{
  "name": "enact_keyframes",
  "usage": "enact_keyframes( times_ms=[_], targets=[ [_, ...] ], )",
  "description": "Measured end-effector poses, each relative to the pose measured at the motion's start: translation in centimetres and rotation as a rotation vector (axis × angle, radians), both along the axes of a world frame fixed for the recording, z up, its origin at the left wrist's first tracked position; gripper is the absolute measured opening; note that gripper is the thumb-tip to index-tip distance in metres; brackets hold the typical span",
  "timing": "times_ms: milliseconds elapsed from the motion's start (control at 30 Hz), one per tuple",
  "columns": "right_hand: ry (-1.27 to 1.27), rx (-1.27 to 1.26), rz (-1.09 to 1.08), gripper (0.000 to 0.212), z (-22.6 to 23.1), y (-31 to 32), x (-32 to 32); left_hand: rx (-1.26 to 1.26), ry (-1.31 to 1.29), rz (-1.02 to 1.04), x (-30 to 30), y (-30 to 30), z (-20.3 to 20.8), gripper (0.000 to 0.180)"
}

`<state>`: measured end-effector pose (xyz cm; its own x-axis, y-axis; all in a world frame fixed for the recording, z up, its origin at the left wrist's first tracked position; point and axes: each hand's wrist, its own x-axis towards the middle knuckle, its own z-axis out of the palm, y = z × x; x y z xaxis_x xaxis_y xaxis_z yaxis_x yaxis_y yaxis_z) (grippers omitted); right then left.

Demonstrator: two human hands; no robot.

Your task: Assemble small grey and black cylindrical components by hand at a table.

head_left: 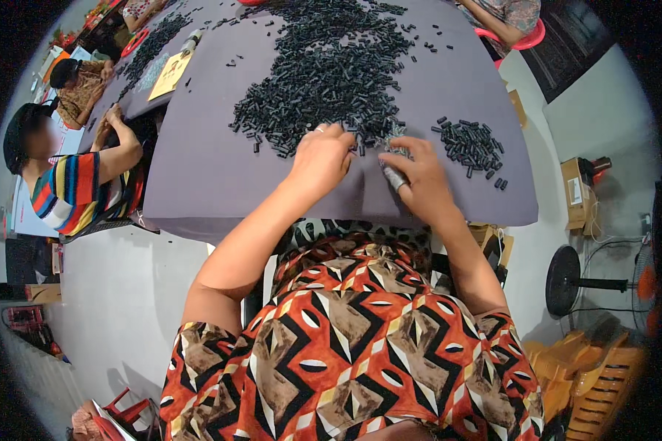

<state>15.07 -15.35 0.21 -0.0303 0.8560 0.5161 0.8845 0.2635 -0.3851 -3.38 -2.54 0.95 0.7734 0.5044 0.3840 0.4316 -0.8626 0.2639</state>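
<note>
A large heap of short black tubes (324,81) spreads over the table with its near edge at my hands. My left hand (324,154) is at that edge, knuckles up and fingers curled down among the tubes. What its fingertips pinch is hidden. My right hand (423,175) is just to the right, its fingers bent round a small clump of clear, pale bits (396,138). Grey wrapping (394,177) covers the right thumb. A smaller pile of black tubes (471,147) lies to the right of this hand.
The table has a grey-purple cover (198,162). A person in a striped shirt (73,180) and another person (81,92) work at the left. A yellow sheet (169,76) lies there. At the right are a black fan (564,281), a cardboard box (577,195) and orange plastic chairs (603,382).
</note>
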Motion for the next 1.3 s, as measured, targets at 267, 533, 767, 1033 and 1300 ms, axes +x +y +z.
enact_keyframes(
  times_ms=[267, 533, 767, 1033, 1300],
  targets=[
    [0.028, -0.017, -0.086, 0.027, 0.9, -0.5, 0.5, 0.047, 0.144, -0.005, -0.2, 0.3, 0.1, 0.017],
    [0.019, -0.001, -0.061, 0.025, 0.5, -0.8, -0.1, 0.05, -0.062, -0.03, -0.8, 0.1, 0.5, 0.014],
    [-0.037, -0.054, -0.048, 0.023, -0.4, -1.3, -0.8, -0.536, -0.323, 0.025, -2.1, -2.1, 0.3, 0.014],
    [0.035, -0.089, -0.055, 0.022, 1.1, -1.8, -1.7, -1.484, -0.626, -0.029, -4.4, -4.3, 0.0, 0.015],
    [0.65, -0.246, 0.204, 0.014, 3.7, -0.7, -3.4, -1.409, -0.673, -0.05, -4.2, -5.6, -0.1, 0.016]
  ],
)
